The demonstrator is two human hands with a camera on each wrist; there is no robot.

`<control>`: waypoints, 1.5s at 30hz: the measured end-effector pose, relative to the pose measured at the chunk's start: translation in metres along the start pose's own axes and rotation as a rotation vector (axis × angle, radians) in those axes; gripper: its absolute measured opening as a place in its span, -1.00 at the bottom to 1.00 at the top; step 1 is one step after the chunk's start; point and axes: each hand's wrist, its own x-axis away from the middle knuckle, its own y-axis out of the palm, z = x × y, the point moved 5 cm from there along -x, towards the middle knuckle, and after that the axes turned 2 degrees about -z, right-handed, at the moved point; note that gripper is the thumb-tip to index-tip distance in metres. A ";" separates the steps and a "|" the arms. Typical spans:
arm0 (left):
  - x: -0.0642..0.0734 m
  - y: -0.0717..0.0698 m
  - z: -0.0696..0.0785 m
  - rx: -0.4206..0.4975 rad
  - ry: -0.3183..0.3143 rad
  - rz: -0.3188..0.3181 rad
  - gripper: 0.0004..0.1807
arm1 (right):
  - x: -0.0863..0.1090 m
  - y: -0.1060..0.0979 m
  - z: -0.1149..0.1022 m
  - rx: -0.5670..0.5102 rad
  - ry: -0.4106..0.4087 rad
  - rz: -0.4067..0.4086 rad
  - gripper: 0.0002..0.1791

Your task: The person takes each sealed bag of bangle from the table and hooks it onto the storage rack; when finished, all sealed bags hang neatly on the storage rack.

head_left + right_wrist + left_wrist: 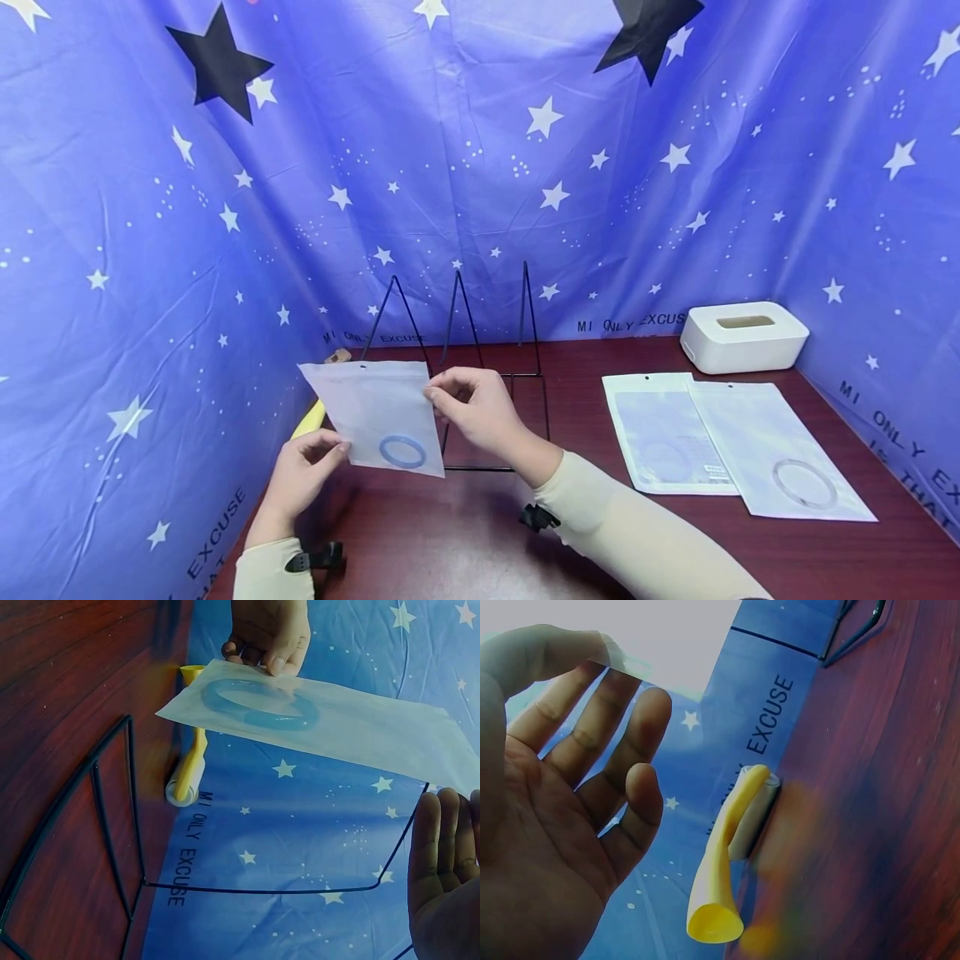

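A white zip pouch [360,408] with a blue ring [402,452] showing through it is held up in front of the black wire rack [542,408]. My left hand [303,471] pinches its lower left corner between thumb and fingers. At the upper right edge, my right hand [480,412] pinches it too. The right wrist view shows the pouch [367,731] nearly edge-on, with the left hand [270,634] at its far end. Part of the rack is hidden behind the pouch.
Two more white pouches lie overlapping on the right: one pouch [660,433] under another pouch [757,442] with a ring inside. Behind them stands a white tissue box [742,346]. A yellow-handled lint roller [724,855] lies by the left curtain [150,292].
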 end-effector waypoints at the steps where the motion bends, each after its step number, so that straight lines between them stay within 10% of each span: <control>1: 0.000 -0.001 0.003 -0.004 -0.006 0.000 -0.93 | -0.001 0.001 0.001 0.011 -0.003 -0.001 -0.95; 19: 0.002 -0.003 0.005 -0.066 -0.113 -0.008 -0.94 | -0.010 0.011 0.014 -0.008 0.085 -0.017 -0.94; 31: 0.002 -0.007 0.004 -0.062 -0.110 0.009 -0.91 | -0.009 0.014 -0.017 -0.034 0.100 -0.013 -0.93; 45: 0.000 -0.002 -0.004 -0.101 -0.136 0.028 -0.92 | -0.020 0.010 0.025 -0.048 0.086 0.001 -0.94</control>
